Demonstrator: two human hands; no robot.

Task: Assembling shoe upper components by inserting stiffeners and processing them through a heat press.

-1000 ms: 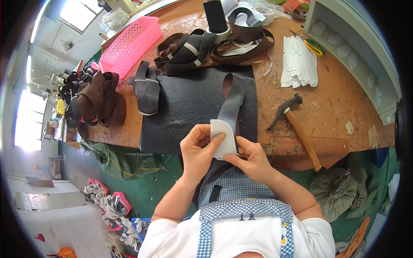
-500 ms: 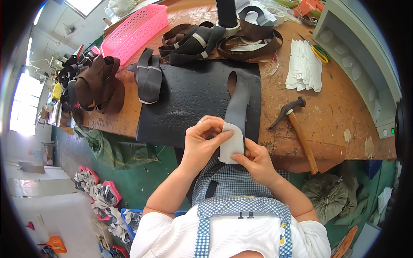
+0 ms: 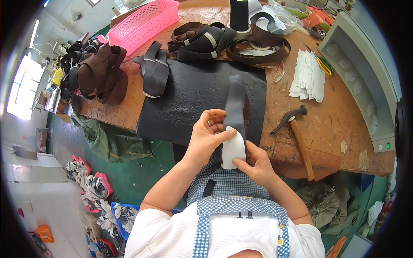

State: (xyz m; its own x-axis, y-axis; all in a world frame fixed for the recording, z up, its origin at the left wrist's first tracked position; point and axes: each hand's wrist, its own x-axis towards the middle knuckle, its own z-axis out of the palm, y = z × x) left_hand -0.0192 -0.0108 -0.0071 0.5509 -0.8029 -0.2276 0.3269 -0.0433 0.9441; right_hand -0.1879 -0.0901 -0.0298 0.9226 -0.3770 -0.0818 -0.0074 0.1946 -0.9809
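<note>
Hands (image 3: pixel 204 136) pinching white piece (image 3: pixel 235 151) | thumbs (image 3: pixel 226 135) on top (left one farther forward)

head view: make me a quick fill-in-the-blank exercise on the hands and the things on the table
The left hand and right hand pinch a small piece coloured ____.
The hammer lies to the ____ of the black mat.
The long perforated basket near the top is ____.
Missing words: white; right; pink.
</note>
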